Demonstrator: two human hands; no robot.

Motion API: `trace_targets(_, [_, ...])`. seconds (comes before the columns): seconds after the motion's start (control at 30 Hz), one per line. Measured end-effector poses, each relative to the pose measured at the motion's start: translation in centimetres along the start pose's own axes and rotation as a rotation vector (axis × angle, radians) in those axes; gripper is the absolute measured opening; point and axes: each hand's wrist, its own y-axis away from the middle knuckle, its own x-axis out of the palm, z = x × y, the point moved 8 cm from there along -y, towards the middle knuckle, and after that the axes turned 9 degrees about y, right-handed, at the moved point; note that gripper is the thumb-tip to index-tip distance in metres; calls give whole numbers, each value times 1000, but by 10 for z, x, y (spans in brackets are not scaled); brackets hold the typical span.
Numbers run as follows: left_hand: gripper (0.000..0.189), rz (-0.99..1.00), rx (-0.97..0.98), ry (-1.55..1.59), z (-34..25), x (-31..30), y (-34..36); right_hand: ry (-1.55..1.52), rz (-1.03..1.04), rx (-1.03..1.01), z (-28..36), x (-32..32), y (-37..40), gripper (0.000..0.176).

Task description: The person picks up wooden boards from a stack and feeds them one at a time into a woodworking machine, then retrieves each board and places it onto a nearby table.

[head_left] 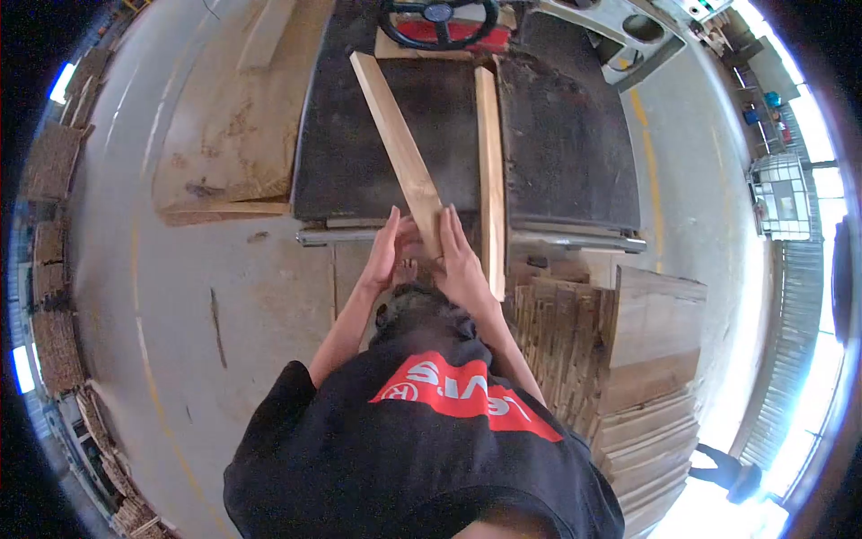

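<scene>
A long light wooden strip (400, 153) lies slantwise over the dark tabletop (570, 148), its near end reaching back between my hands. My right hand (461, 272) is at that near end, fingers straight along the right side and the thumb around the end. Just left of the strip is my left hand (384, 253), its fingers stretched out and pointing away from me, with nothing held in them. A second wooden strip (489, 171) lies to the right, nearly straight, and sticks out over the table's near edge beside my right wrist.
A black handwheel (438, 22) stands at the table's far side. A metal rail (575, 241) runs along the near edge. Stacked boards (566, 341) are on the right by my side. Large sheets (229, 117) lie on the left, and a caged white tank (781, 198) stands far right.
</scene>
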Motion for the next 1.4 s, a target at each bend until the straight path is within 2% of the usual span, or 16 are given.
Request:
trace_targets(0.07, [69, 141, 204, -308, -5, 19, 5, -203, 22, 213, -40, 16, 21, 103])
trace_targets(0.17, [63, 186, 249, -444, 13, 21, 4, -624, 32, 409, -71, 49, 54, 74])
trace_targets(0.27, [57, 235, 214, -288, 17, 38, 17, -941, 259, 611, -90, 79, 76, 41])
trace_targets(0.3, [55, 255, 192, -195, 15, 46, 21, -935, 240, 475, -91, 86, 81, 38])
trace_targets(0.37, [55, 283, 373, -782, 13, 53, 18, -1620, 223, 856, -84, 117, 85, 48])
trace_targets(0.4, [55, 295, 456, -1071, 18, 58, 15, -1636, 267, 776, -82, 119, 82, 51])
trace_targets(0.5, [60, 387, 484, -1226, 25, 72, 0, -1664, 184, 801, -99, 135, 81, 54])
trace_targets(0.6, [67, 389, 544, -1102, 17, 84, -10, -1513, 84, 928, -119, 150, 78, 53])
trace_targets(0.67, [70, 394, 511, -1274, 14, 84, -27, -1307, 74, 1036, -136, 163, 71, 49])
trace_targets(0.83, [71, 362, 488, -1437, -2, 90, -71, -1456, -126, 1063, -130, 149, 18, 48])
trace_targets(1.03, [65, 378, 384, -1488, -35, 94, -120, -1318, -374, 1204, -124, 119, -39, 43])
trace_targets(1.17, [59, 381, 491, -1408, -58, 84, -160, -1262, -436, 1281, -124, 102, -84, 40])
trace_targets(1.27, [57, 445, 568, -1255, -81, 62, -192, -1231, -468, 1151, -148, 108, -101, 33])
trace_targets(1.33, [58, 445, 623, -1175, -114, 30, -213, -1217, -366, 1317, -132, 90, -118, 25])
trace_targets(1.37, [52, 346, 650, -1073, -139, 7, -230, -1274, -429, 1256, -145, 97, -121, 26])
trace_targets(1.4, [49, 232, 743, -1140, -174, -19, -245, -1267, -417, 1375, -136, 90, -132, 25])
